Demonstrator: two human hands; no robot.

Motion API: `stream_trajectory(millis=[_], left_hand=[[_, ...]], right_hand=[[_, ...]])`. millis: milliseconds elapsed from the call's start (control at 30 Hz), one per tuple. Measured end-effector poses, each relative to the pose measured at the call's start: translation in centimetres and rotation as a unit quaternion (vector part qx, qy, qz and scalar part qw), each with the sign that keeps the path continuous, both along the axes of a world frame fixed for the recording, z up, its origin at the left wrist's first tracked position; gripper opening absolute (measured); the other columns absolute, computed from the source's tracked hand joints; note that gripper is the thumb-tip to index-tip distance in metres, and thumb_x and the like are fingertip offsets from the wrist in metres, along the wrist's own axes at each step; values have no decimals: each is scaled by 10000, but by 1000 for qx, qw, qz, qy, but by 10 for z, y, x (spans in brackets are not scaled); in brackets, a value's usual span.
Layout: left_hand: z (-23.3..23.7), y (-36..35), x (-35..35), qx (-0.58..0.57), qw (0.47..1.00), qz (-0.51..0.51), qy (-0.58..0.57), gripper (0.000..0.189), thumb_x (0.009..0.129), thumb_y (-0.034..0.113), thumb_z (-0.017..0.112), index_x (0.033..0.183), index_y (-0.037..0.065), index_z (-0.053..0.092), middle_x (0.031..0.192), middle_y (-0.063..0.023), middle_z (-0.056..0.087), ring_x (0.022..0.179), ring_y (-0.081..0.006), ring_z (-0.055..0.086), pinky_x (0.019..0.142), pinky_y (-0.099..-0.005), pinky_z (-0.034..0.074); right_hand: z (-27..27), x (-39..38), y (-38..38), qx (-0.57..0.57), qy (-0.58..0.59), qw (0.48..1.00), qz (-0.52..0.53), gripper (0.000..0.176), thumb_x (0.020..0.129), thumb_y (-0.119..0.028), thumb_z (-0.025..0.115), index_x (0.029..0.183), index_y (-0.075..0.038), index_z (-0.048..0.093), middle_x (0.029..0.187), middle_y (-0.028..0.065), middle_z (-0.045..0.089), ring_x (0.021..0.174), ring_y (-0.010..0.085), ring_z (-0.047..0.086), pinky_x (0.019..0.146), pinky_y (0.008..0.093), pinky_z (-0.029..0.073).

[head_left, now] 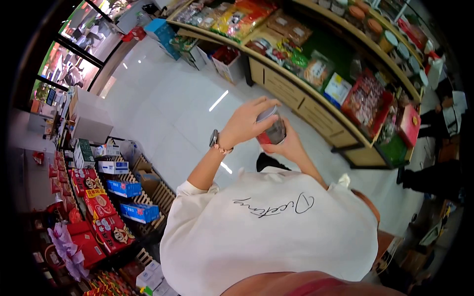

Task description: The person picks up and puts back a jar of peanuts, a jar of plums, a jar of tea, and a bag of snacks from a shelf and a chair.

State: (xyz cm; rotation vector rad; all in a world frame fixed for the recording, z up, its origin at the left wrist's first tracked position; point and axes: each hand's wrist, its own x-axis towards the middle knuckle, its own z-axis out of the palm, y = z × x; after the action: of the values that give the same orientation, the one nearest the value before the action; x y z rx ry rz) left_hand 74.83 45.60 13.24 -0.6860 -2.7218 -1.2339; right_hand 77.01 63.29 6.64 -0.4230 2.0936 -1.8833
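Jar (pixel 274 132) at twelve o'clock of our shirt (pixel 266 237): our left hand (pixel 244 123) closes over its lid (pixel 266 114); our right hand (pixel 292 144) grips its body from four o'clock.

The left hand (pixel 244 121) lies atop the jar (pixel 274 132), the right hand (pixel 292 146) beneath it. Beyond the jar stands a shelf (pixel 284 89) of packets; left of it, a rack (pixel 163 195) of boxes.

We gripped the jar (pixel 273 132): left hand (pixel 245 123) clamped over its lid (pixel 266 115), right hand (pixel 290 144) cupping beneath, wooden shelves (pixel 316 106) beyond both hands.
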Motion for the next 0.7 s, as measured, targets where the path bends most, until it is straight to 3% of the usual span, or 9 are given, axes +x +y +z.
stream_trajectory(millis=[200, 333, 433, 533, 700], left_hand=[[-5, -54, -72, 47, 999, 17, 17, 374, 780, 226, 575, 1133, 100, 571, 1143, -130, 546, 1011, -327, 516, 898, -373, 407], [-21, -95, -97, 57, 995, 79, 27, 416, 739, 226, 606, 1140, 121, 575, 1167, -133, 535, 1018, -325, 507, 899, -388, 403], [-18, -124, -111, 61, 990, 124, 20, 440, 708, 229, 628, 1134, 129, 586, 1186, -123, 526, 1022, -320, 500, 900, -393, 403], [-16, -156, -129, 72, 987, 144, 23, 468, 678, 233, 649, 1133, 136, 596, 1195, -117, 523, 1026, -319, 499, 901, -397, 405], [-10, -231, -184, 56, 993, 92, 57, 518, 654, 232, 689, 1152, 127, 596, 1246, -147, 495, 1070, -321, 491, 912, -395, 407]], right_hand=[[7, -101, -47, -5, -28, 996, 86, 839, 542, -197, 834, 1247, -21, 415, 1172, 140, 516, 1099, 226, 504, 937, 340, 390], [-7, -151, -84, 33, -17, 985, 168, 878, 550, -199, 835, 1273, -7, 376, 1201, 142, 501, 1134, 232, 487, 955, 349, 379], [-6, -185, -116, -13, -13, 972, 234, 875, 555, -213, 834, 1273, -8, 379, 1211, 151, 495, 1146, 243, 479, 964, 350, 371], [-3, -216, -152, -13, -8, 966, 256, 889, 555, -222, 833, 1284, -5, 373, 1219, 156, 489, 1149, 246, 477, 972, 353, 365], [-13, -265, -222, -27, 16, 972, 234, 901, 552, -193, 832, 1299, -6, 366, 1222, 150, 486, 1144, 237, 475, 975, 357, 363]])
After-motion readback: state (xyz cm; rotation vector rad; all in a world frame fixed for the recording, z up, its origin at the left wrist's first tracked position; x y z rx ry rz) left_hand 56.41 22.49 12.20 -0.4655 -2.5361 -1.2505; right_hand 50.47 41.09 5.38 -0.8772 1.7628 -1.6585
